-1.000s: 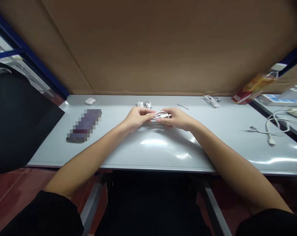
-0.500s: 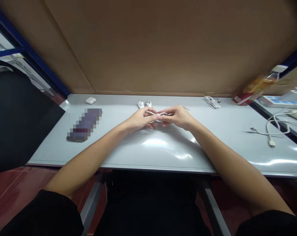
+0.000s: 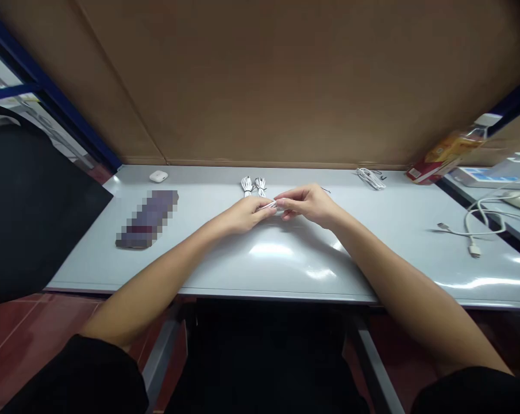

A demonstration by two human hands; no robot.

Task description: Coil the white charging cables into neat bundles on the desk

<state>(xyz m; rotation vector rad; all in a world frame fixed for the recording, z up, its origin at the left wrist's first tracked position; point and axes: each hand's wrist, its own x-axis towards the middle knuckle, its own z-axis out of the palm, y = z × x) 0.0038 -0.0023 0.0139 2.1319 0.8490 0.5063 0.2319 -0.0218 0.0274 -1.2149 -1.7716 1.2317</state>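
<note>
A folded white cable (image 3: 268, 205) is held just above the grey table, between my two hands. My left hand (image 3: 247, 214) is closed around its left part, hiding much of it. The fingers of my right hand (image 3: 308, 204) pinch the cable's right end. Behind my left hand lie two bundled white cables (image 3: 246, 185), each bound with a dark tie. A thin dark tie (image 3: 326, 190) lies just beyond my right hand.
Another white cable bundle (image 3: 370, 179) lies at the back right. Loose white cables (image 3: 475, 230) trail over the right side. A drink bottle (image 3: 453, 148) stands there too. At the left are a white earphone case (image 3: 158, 176) and a blurred-out phone-like object (image 3: 150, 218); a dark chair back (image 3: 35, 201) borders the table.
My left hand has closed in around the cable, which was an open loop across both hands and is now a tighter bundle. My right hand has hardly moved.
</note>
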